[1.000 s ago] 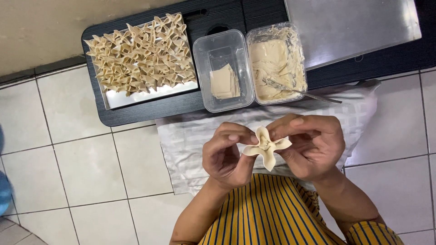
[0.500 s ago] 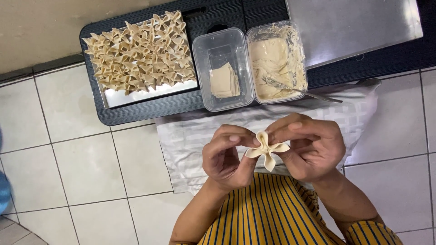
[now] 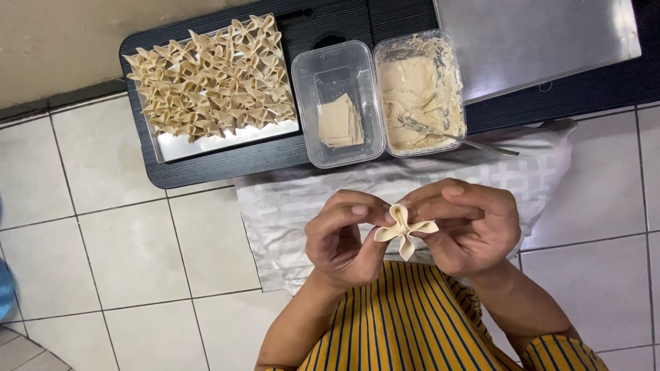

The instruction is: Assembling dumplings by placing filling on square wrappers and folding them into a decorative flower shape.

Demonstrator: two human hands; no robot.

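Observation:
A pale folded dumpling [image 3: 403, 231] with pointed corners sits between both my hands, above my striped lap. My left hand [image 3: 342, 240] pinches its left side with thumb and fingers. My right hand [image 3: 469, 225] pinches its right side. On the black low table [image 3: 227, 165], a metal tray [image 3: 220, 141] holds several finished folded dumplings [image 3: 210, 75]. Beside it stands a clear tub with square wrappers [image 3: 340, 122], and a second clear tub of pale filling [image 3: 416, 93] with a spoon [image 3: 457, 137] in it.
A white patterned cloth [image 3: 289, 213] lies across my lap and the tiled floor [image 3: 124, 254]. A second, bare metal tray [image 3: 536, 38] lies at the table's back right. Something blue [image 3: 5, 288] shows at the left edge.
The dumpling has been turned a little between my fingers and its folds pressed tighter. Both hands stay in the same place.

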